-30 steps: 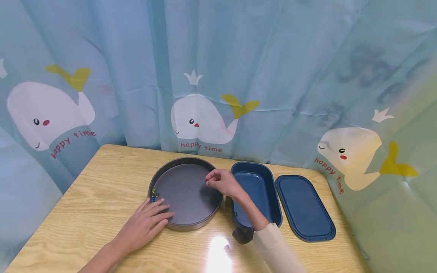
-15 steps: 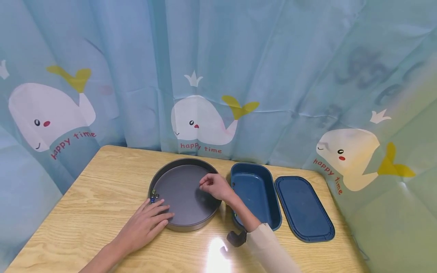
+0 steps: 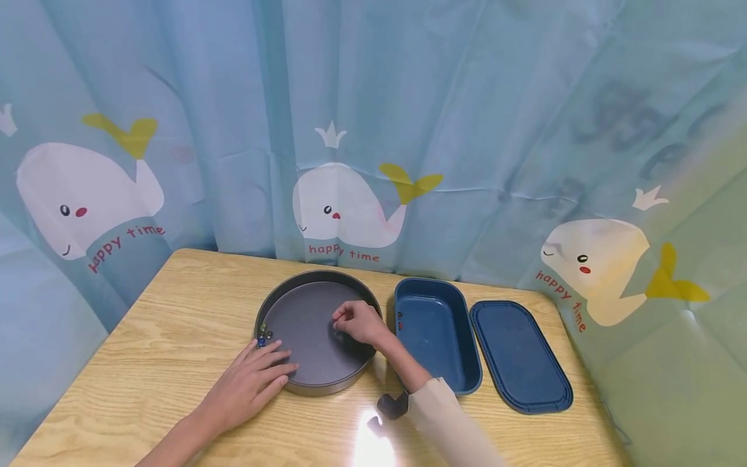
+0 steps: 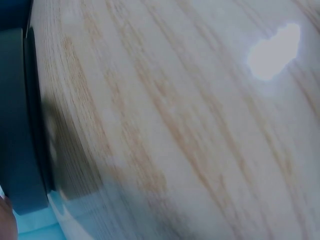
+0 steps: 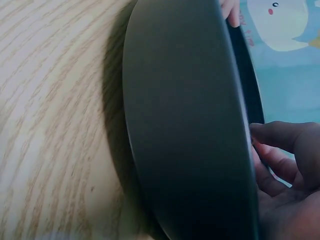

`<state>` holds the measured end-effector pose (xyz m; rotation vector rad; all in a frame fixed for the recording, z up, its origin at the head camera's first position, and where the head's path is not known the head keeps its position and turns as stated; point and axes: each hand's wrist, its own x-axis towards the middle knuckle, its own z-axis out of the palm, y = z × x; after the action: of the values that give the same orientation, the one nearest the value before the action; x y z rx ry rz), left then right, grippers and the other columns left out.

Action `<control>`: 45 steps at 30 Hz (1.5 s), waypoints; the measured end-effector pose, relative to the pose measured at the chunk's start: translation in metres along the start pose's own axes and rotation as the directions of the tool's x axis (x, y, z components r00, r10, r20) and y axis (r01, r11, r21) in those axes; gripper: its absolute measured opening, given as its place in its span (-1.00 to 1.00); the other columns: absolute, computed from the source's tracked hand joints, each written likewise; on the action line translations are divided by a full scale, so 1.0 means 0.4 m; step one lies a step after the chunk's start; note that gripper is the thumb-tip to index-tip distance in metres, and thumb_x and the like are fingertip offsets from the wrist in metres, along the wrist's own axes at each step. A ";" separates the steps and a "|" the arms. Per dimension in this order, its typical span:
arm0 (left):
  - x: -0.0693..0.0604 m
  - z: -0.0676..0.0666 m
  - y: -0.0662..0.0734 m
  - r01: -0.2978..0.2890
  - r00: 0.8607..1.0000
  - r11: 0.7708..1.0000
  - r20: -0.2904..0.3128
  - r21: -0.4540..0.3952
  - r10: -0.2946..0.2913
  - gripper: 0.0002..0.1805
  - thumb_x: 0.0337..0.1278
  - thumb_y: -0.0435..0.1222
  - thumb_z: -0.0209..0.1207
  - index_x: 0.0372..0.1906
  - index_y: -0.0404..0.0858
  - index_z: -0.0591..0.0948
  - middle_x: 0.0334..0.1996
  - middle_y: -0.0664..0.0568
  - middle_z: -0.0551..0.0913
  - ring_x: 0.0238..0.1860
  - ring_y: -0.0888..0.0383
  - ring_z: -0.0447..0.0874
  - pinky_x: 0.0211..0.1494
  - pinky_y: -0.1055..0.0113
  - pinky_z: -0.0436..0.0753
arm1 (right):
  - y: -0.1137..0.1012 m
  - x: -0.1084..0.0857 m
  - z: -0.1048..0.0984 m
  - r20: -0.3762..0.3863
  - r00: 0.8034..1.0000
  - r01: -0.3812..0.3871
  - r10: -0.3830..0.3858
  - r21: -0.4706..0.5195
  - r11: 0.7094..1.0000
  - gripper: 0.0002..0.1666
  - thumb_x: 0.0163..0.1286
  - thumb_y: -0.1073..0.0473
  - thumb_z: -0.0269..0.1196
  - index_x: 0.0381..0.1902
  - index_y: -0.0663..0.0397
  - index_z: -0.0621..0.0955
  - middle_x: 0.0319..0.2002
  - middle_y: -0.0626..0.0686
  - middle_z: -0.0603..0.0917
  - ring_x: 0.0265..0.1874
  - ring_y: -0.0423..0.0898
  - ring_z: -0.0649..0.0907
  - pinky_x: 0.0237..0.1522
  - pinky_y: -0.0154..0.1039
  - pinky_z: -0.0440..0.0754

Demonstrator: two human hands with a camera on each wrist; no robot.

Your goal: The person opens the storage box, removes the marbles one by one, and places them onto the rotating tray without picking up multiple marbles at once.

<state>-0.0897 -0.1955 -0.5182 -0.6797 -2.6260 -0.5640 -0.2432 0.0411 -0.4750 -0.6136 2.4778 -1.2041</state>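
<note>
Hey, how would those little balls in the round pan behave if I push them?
The balls look round and glossy, so they'd probably roll at a light push and may feel slippery. The flat floor of the pan likely won't stop them, but its raised wall should.

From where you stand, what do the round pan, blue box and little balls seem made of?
Round pan: probably metal, matte dark-grey, with a thin smooth wall. Blue box: likely plastic, given its soft sheen and rounded corners. Little balls: perhaps glass, from their shiny glints; too tiny to be sure.
</note>
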 end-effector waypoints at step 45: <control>0.000 -0.003 0.004 0.014 1.000 1.000 0.007 0.003 -0.014 -0.75 0.38 -0.17 0.19 0.06 0.04 0.74 0.13 0.08 0.67 0.33 -0.02 0.45 0.38 -0.23 0.25 | 0.024 0.031 0.030 0.004 0.999 -0.032 0.033 -0.114 0.993 -0.96 0.22 0.33 0.42 -0.35 0.18 0.74 -0.51 -0.15 0.62 -0.50 -0.28 0.54 -0.38 -0.40 0.53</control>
<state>-0.0888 -0.1946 -0.5168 -0.6648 -2.6396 -0.5624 -0.2507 0.0321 -0.4911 -0.6027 2.5552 -1.0534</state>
